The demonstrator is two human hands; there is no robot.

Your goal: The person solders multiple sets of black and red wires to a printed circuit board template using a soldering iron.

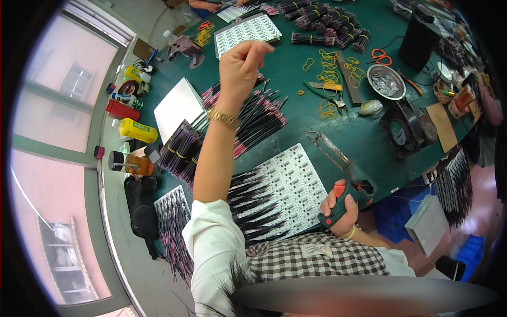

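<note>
My right hand [345, 217] is wrapped round the grip of a green soldering gun [360, 182] with an orange trigger. The gun's long metal front points up and left over the table. Raised above the table, my left hand [242, 66] is closed; its fingers hide whatever may be in them. Under that forearm lies a loose pile of black wires [261, 121] with pink-red ends. Close to my body is a white panel of small circuit boards [298, 182], with black wires lying over its left part. Another white board panel [248, 33] lies beyond my left hand.
Bundled wires [330, 21] lie at the far side. Rubber bands [328, 66], green-handled cutters [323, 91] and a metal bowl [386, 82] are right of centre. A black fan [404, 127] stands at the right. Bottles [138, 130] line the window side. Another person's hands [211, 6] work at the far edge.
</note>
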